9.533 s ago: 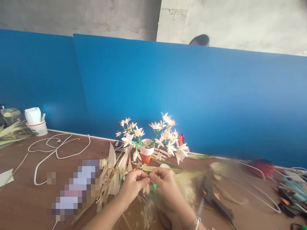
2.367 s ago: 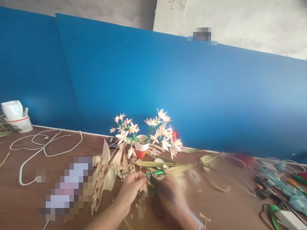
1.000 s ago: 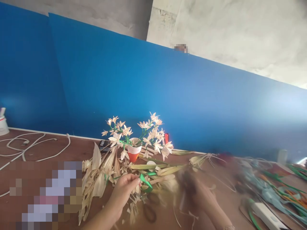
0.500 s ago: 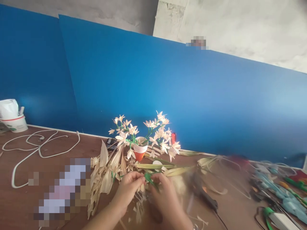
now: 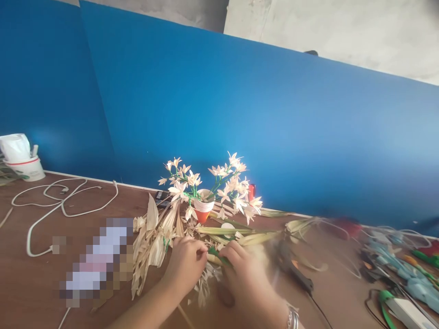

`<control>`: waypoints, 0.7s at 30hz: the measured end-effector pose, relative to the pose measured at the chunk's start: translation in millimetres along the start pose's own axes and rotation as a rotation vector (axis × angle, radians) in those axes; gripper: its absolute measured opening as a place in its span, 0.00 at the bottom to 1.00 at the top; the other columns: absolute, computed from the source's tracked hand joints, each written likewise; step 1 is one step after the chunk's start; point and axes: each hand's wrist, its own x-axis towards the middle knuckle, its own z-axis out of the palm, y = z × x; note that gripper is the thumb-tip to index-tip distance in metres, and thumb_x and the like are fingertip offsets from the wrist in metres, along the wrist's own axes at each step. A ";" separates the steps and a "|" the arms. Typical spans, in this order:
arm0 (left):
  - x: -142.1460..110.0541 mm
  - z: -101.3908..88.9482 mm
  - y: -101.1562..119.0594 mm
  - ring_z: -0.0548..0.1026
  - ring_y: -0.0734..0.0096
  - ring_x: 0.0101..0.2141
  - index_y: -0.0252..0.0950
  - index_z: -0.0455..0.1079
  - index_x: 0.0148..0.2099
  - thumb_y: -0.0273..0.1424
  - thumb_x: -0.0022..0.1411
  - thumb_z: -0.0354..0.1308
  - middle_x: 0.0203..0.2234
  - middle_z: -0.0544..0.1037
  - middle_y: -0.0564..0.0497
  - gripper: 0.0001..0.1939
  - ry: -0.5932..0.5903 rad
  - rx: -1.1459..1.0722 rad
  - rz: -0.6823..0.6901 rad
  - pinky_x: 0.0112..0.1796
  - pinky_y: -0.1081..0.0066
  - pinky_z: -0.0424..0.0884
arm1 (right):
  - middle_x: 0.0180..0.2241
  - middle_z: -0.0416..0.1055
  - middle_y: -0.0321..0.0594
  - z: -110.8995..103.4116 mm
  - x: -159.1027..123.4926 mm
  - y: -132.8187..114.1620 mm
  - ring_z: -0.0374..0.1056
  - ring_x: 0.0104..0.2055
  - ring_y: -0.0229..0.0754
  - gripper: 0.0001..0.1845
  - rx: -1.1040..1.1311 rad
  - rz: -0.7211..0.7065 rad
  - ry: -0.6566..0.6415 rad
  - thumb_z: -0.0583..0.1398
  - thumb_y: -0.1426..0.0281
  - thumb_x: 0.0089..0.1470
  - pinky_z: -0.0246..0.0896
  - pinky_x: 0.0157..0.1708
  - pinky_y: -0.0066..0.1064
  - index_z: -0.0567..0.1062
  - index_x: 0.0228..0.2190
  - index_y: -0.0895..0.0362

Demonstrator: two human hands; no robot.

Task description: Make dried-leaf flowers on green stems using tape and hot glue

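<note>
Cup stack [image 5: 205, 205]: standing upright on the desk [image 5: 20, 235], showing pale rims above an orange-red base; holding green stems in its mouth.
Pale flowers [image 5: 178, 189]: fanning out left and right above the cup stack.
White tub [image 5: 29, 170]: sitting at far left, showing a red line near the rim; holding a crumpled white item [image 5: 15, 147] and a short pale stick [image 5: 34, 151].
Green strip [image 5: 215, 252]: lying between the two hands, in front of the cup stack, partly hiding under the right fingers.
Left hand [image 5: 187, 264]: curling beside the green strip, fingers bending toward the thumb; cannot tell if gripping anything.
Right hand [image 5: 245, 274]: touching the green strip, fingers bending downward; cannot tell if clamping, tips partly hidden.
Dry husks [image 5: 157, 246]: spreading left of the cup stack, just beyond the left hand.
Black glue gun [image 5: 298, 273]: resting right of the right hand, trailing a cord.
</note>
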 end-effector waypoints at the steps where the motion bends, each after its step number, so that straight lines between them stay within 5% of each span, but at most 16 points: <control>1: -1.0 0.1 0.4 0.71 0.61 0.31 0.38 0.74 0.25 0.21 0.51 0.52 0.22 0.77 0.50 0.11 -0.001 0.068 0.047 0.37 0.64 0.60 | 0.28 0.68 0.36 -3.1 2.3 -2.2 0.62 0.25 0.37 0.14 -0.029 -0.024 -0.022 0.51 0.82 0.45 0.48 0.24 0.27 0.70 0.30 0.54; 5: -4.8 4.7 -1.1 0.70 0.63 0.31 0.37 0.71 0.23 0.18 0.52 0.51 0.20 0.74 0.50 0.13 -0.014 0.266 0.201 0.36 0.63 0.59 | 0.28 0.68 0.36 -18.3 14.1 -12.2 0.59 0.22 0.35 0.14 -0.081 -0.087 -0.100 0.52 0.82 0.41 0.42 0.21 0.28 0.70 0.28 0.55; 9: -5.8 7.2 -3.3 0.68 0.63 0.30 0.36 0.69 0.24 0.17 0.52 0.52 0.19 0.73 0.51 0.11 -0.019 0.349 0.316 0.35 0.63 0.59 | 0.29 0.69 0.35 -23.9 23.8 -15.2 0.62 0.25 0.36 0.14 0.078 -0.028 -0.154 0.50 0.82 0.46 0.48 0.25 0.25 0.69 0.30 0.54; 14: -4.1 4.5 -2.9 0.67 0.65 0.30 0.36 0.68 0.25 0.17 0.52 0.52 0.21 0.72 0.51 0.10 0.021 0.339 0.497 0.37 0.62 0.60 | 0.21 0.66 0.33 -5.9 25.7 -6.4 0.60 0.21 0.36 0.09 0.166 0.154 -0.175 0.48 0.76 0.56 0.45 0.22 0.25 0.67 0.34 0.55; 21: -3.7 3.9 -0.2 0.65 0.66 0.28 0.35 0.64 0.24 0.15 0.55 0.45 0.20 0.69 0.51 0.14 0.100 0.502 0.669 0.41 0.59 0.61 | 0.19 0.63 0.32 8.9 34.1 3.7 0.58 0.21 0.37 0.09 0.214 0.281 -0.083 0.50 0.77 0.52 0.46 0.23 0.25 0.68 0.32 0.55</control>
